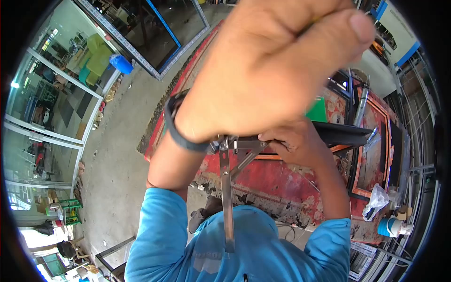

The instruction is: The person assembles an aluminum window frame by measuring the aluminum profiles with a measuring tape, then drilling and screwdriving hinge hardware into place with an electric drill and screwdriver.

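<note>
My left hand (pixel 268 70), with a dark band at its wrist, is raised close to the camera and curled closed. A small yellow spot shows between its fingers, but I cannot make out what it holds. Below it, my right hand (pixel 298 143) pinches a metal window hinge (pixel 249 144) made of slotted, jointed bars. One long bar (pixel 227 197) of the hinge points down towards my blue shirt. Beyond my right hand lies a black frame profile (pixel 343 135). My left hand hides part of the work surface and the hinge's far side.
A worn red work surface (pixel 277 185) lies before me, with an orange-edged frame (pixel 387 141) and a plastic bag (pixel 376 202) at right. A green piece (pixel 317 110) sits behind the profile. Glass doors (pixel 56 113) stand at left, a dark framed panel (pixel 155 35) behind.
</note>
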Available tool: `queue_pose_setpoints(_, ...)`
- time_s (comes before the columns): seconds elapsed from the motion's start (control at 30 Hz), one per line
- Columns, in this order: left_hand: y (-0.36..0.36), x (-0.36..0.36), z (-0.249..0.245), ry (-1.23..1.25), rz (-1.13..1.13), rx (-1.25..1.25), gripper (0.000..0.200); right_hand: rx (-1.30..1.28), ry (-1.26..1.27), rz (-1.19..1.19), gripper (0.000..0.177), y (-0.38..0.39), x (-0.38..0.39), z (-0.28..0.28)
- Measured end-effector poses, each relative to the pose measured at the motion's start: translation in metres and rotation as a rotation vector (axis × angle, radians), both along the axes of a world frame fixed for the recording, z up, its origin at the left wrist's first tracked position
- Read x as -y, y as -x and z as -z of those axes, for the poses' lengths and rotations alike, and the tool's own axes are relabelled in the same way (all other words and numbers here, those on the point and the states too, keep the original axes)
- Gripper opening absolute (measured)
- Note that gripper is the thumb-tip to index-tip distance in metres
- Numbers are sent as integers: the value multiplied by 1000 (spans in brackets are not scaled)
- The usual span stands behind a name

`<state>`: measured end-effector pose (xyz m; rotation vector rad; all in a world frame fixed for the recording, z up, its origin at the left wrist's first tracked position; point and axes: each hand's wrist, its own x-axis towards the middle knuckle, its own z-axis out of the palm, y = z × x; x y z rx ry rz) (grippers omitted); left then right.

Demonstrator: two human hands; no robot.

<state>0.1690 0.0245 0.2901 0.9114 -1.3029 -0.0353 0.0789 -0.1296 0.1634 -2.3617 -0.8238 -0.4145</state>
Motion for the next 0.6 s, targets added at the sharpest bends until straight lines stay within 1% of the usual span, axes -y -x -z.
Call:
queue_pose_setpoints(0.03, 2, 0, 4, 28, -155, 100, 40, 43, 36, 39, 22, 0, -2, 2)
queue_pose_setpoints(0.07, 1, 1, 8, 48, -220, 143, 40, 21, 12, 35, 22, 0, -3, 2)
queue_pose_setpoints(0.1, -3, 1, 9, 63, -219, 143, 40, 3, -7, 34, 22, -2, -2, 3)
queue_pose_setpoints(0.13, -12, -1, 10, 65, -160, 87, 40, -11, -7, 26, 22, -6, -1, 7)
queue_pose_setpoints(0.23, -36, -1, 15, 69, 155, -130, 40, -24, -2, -3, 24, -14, 3, 10)
queue_pose_setpoints(0.3, -41, 0, 14, 88, 300, -179, 40, 6, 3, -17, 27, -19, 6, 10)
queue_pose_setpoints(0.33, -46, 0, 12, 91, 420, -215, 40, 16, 0, -29, 29, -19, 5, 9)
queue_pose_setpoints(0.37, -56, -2, 11, 123, 596, -228, 40, 28, 4, -28, 27, -16, 4, 7)
queue_pose_setpoints(0.4, -64, -3, 9, 174, 668, -189, 40, 36, 4, -25, 25, -13, 2, 6)
queue_pose_setpoints(0.43, -64, -5, 7, 217, 572, -109, 40, 42, 5, -19, 23, -11, 0, 7)
queue_pose_setpoints(0.53, -25, -12, -4, 128, 152, -200, 40, 19, -7, -4, 21, -8, -2, 6)
queue_pose_setpoints(0.6, -40, 3, 10, 230, 449, -191, 40, 21, -4, 2, 22, -11, -1, 3)
